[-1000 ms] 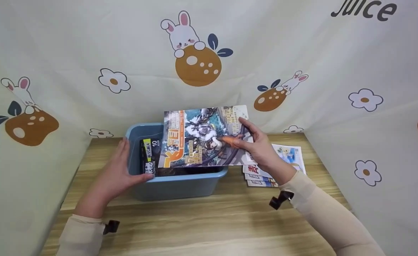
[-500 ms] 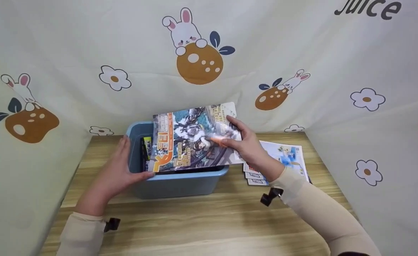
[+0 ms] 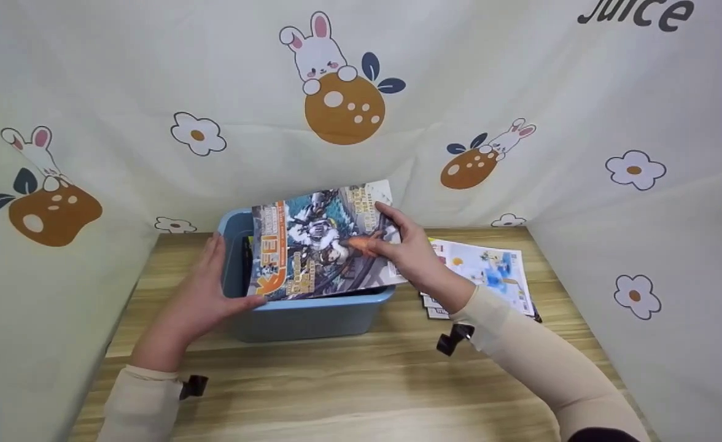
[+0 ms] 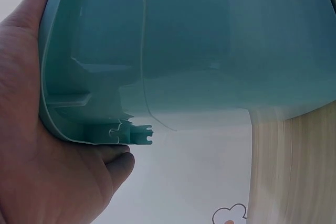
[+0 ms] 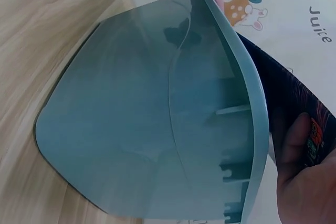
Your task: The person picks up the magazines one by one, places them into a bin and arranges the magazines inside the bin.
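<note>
In the head view, a light-blue plastic bin [image 3: 312,322] stands on the table. My left hand [image 3: 204,294] grips its left front corner, thumb along the front rim and fingers on the left side. My right hand [image 3: 413,248] holds a magazine [image 3: 312,245] with a colourful illustrated cover by its right end, thumb on top and fingers beneath. The magazine slants over the bin's opening, its lower left corner by the front rim and its right end raised. In the right wrist view, its dark underside [image 5: 296,85] shows beyond the rim. The magazine hides most of the bin's inside.
Several stacked magazines [image 3: 490,273] lie on the wood-grain table [image 3: 336,387], right of the bin. A pale cloth printed with rabbits, oranges and flowers [image 3: 232,73] hangs close behind and on both sides. A dark item [image 3: 247,261] shows inside the bin at the left.
My right hand has brought the magazine left and slightly down over the bin, covering the dark pack with a yellow patch inside. More of the stack at right shows. My left hand stays on the bin.
</note>
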Demonstrator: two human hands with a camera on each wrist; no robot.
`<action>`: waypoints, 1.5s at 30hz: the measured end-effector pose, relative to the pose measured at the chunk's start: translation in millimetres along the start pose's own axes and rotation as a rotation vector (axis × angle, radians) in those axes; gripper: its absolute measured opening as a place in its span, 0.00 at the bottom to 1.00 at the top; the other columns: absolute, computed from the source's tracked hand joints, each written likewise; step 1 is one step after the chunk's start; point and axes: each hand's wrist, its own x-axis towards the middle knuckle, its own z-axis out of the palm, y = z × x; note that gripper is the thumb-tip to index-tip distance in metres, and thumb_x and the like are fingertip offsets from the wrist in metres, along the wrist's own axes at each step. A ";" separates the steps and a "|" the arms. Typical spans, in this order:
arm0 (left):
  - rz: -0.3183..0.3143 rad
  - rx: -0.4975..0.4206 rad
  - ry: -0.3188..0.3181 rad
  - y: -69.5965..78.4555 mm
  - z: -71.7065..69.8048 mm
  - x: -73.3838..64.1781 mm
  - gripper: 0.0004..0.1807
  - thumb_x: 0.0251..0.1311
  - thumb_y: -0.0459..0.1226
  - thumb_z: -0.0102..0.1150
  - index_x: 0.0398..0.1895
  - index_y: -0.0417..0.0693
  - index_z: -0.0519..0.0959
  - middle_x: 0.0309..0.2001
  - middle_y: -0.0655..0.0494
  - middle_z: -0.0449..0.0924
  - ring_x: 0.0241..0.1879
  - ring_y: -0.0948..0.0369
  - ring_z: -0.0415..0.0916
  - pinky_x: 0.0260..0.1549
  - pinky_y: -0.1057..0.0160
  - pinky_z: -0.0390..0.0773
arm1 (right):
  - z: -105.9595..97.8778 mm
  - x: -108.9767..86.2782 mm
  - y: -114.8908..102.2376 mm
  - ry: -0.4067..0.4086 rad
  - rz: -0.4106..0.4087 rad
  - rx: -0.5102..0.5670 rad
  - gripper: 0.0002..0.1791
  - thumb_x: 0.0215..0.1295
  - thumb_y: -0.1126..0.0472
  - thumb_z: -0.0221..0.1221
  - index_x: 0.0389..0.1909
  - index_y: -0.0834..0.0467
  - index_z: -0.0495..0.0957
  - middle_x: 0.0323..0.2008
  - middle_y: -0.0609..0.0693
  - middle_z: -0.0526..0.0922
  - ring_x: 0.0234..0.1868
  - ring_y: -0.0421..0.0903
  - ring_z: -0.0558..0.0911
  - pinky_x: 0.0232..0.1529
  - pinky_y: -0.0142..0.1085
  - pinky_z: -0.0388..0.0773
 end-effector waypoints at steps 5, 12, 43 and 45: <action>0.002 -0.007 -0.001 -0.2 0.3 0.3 0.87 0.49 0.76 0.76 0.90 0.40 0.29 0.89 0.35 0.26 0.86 0.29 0.35 0.78 0.24 0.54 | 8.6 -0.8 -0.7 -0.005 0.016 0.031 0.45 0.70 0.77 0.69 0.85 0.58 0.66 0.86 0.56 0.60 0.59 0.58 0.87 0.55 0.42 0.91; -0.004 0.001 0.002 -0.6 2.3 0.4 0.87 0.49 0.76 0.76 0.91 0.42 0.29 0.89 0.35 0.26 0.86 0.28 0.36 0.77 0.23 0.54 | 18.5 -1.4 -0.2 -0.013 -0.007 -0.062 0.48 0.65 0.78 0.71 0.85 0.57 0.66 0.85 0.57 0.62 0.74 0.54 0.75 0.57 0.38 0.89; 0.029 0.004 0.009 -1.5 0.4 -1.6 0.84 0.54 0.72 0.77 0.90 0.42 0.28 0.89 0.35 0.25 0.86 0.28 0.34 0.76 0.21 0.52 | 45.0 -2.4 0.0 -0.023 0.020 -0.288 0.43 0.69 0.75 0.67 0.84 0.60 0.65 0.84 0.63 0.63 0.65 0.54 0.82 0.59 0.36 0.86; 0.029 0.005 0.011 -1.9 0.5 -2.0 0.83 0.54 0.72 0.77 0.90 0.42 0.28 0.89 0.35 0.25 0.86 0.29 0.34 0.76 0.21 0.52 | 46.2 -3.0 -0.7 -0.023 0.025 -0.303 0.44 0.69 0.74 0.68 0.84 0.60 0.64 0.84 0.64 0.62 0.63 0.56 0.84 0.59 0.38 0.86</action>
